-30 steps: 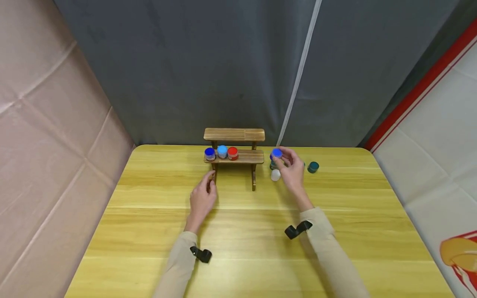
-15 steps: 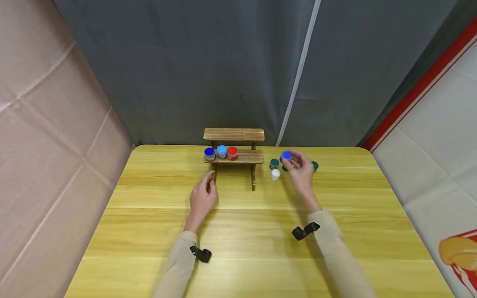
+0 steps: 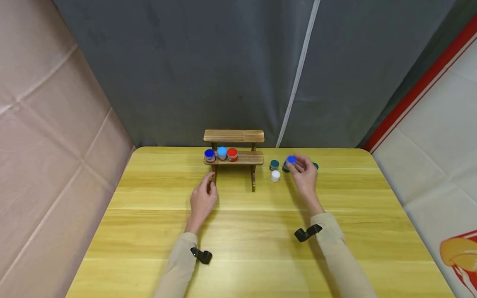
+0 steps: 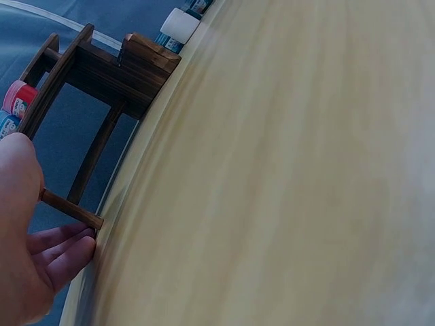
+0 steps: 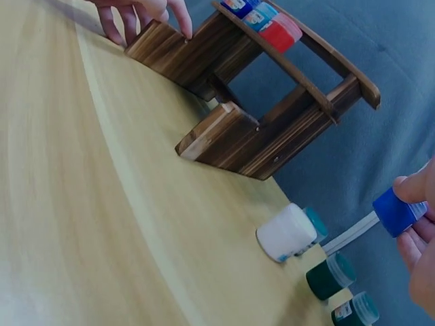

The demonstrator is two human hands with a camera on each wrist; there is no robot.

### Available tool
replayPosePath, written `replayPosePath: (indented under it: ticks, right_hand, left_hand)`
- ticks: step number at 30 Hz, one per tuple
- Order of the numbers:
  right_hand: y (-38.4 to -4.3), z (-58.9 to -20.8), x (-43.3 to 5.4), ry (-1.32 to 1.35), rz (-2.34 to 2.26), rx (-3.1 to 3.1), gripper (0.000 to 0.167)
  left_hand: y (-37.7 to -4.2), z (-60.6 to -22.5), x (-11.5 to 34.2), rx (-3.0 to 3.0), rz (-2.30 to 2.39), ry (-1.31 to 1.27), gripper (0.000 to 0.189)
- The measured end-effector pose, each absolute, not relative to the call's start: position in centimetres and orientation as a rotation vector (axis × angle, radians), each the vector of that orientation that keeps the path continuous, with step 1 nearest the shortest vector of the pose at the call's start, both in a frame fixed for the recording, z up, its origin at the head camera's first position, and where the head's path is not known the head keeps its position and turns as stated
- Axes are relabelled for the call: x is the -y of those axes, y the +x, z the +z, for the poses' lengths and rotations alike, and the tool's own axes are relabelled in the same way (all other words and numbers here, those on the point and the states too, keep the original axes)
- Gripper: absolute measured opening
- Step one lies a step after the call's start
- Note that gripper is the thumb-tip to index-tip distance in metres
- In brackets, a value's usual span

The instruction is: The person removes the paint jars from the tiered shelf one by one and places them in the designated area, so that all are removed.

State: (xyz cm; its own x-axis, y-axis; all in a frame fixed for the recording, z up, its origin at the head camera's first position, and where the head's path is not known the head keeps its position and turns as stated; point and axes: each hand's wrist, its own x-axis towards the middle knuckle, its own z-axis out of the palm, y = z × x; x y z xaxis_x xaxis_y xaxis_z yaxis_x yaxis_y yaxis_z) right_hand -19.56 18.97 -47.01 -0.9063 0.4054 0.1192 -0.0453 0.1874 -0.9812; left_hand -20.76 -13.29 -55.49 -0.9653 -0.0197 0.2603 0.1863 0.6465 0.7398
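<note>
Blue-lidded and small, a jar [image 3: 291,160] is pinched between the thumb and fingers of the right hand [image 3: 306,178], lifted clear of the table [image 3: 238,248] to the right of the wooden stand. Its lid faces up toward the head camera. Near it, on the tabletop, stand a white jar [image 3: 275,176], a teal-lidded jar [image 3: 274,165] just behind the white one, and two dark green jars, the nearer [image 5: 327,277] and the farther [image 5: 353,311] showing best in the right wrist view; from the head, the right hand partly covers both green ones.

Bent fingers of the left hand [image 3: 202,200] grip the foot of the left leg of the wooden stand [image 3: 251,157], with fingertips low by the tabletop and one finger against the leg's upper edge.

Upright near the back edge of the table, the stand has two tiers. On the left part of the lower tier sit three jars in a row: dark blue [image 3: 210,155], light blue [image 3: 222,153] and red [image 3: 232,155]. The upper tier [image 3: 234,135] rises behind them.

Beige sleeves [image 3: 337,244] cover both forearms, each with a black device at the wrist. Dark grey cloth [image 3: 186,74] hangs behind the table, crossed by a slanting pale strip [image 3: 298,78].
</note>
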Motion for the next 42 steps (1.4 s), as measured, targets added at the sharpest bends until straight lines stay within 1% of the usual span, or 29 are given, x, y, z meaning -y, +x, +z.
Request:
replayPosePath:
  ticks: [4,11,22,33,42]
  right_hand:
    - [-20.0,-49.0,-19.8,-0.378,1.752,2.122,0.045]
    - [-19.8,-50.4,-20.5,-0.419,1.687,2.139,0.044]
    - [-19.5,-51.5,-20.8,-0.483,1.679,2.170,0.043]
    - [-19.3,-52.6,-20.5,-0.596,1.782,2.159,0.045]
    - [-19.5,-53.8,-20.4,-0.595,1.820,2.134,0.046]
  left_hand:
    - [-20.7,-55.4,13.2,2.620,-1.226,-0.121,0.042]
    - [-20.8,-55.3,13.1,2.611,-1.221,-0.121,0.041]
    - [-20.8,-55.3,13.3,2.611,-1.228,-0.133,0.042]
    - [-20.8,-55.3,13.2,2.612,-1.226,-0.137,0.042]
    - [-20.8,-55.3,13.2,2.614,-1.209,-0.140,0.042]
